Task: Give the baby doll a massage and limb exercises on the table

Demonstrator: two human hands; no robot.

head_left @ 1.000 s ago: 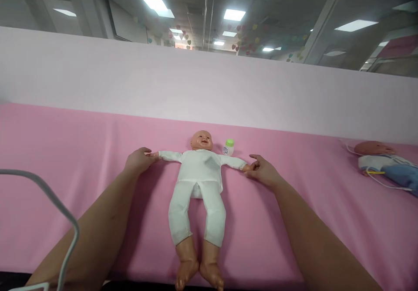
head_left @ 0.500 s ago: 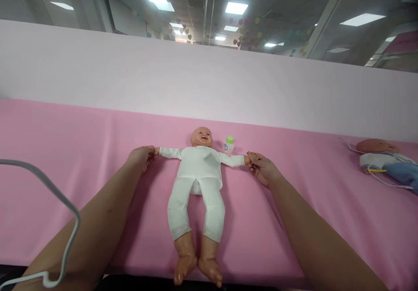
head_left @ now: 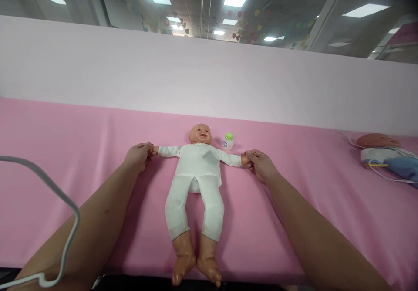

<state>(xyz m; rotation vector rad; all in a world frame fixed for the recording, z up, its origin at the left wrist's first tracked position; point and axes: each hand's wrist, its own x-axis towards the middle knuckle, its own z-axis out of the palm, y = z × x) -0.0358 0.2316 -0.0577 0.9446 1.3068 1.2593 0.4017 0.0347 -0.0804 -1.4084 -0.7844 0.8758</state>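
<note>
A baby doll (head_left: 200,164) with a white cloth body lies face up, its arms spread wide and its feet toward me. My left hand (head_left: 139,155) is closed around the doll's hand on the left side. On the other side my right hand (head_left: 260,164) pinches the doll's other hand between thumb and fingers. Both doll arms are stretched out nearly straight. Beside the doll's head stands a small clear bottle (head_left: 227,142) with a green cap, close to my right hand but apart from it.
Pink cloth (head_left: 281,221) covers the table, with a white wall panel (head_left: 209,77) behind it and glass above. A second doll (head_left: 388,151) in blue and white, with thin tubing, lies at the far right. A grey cable (head_left: 62,195) crosses my left forearm.
My right thumb and fingers have closed further over the doll's hand, hiding more of its fingers. My left hand keeps its hold. The view has shifted slightly.
</note>
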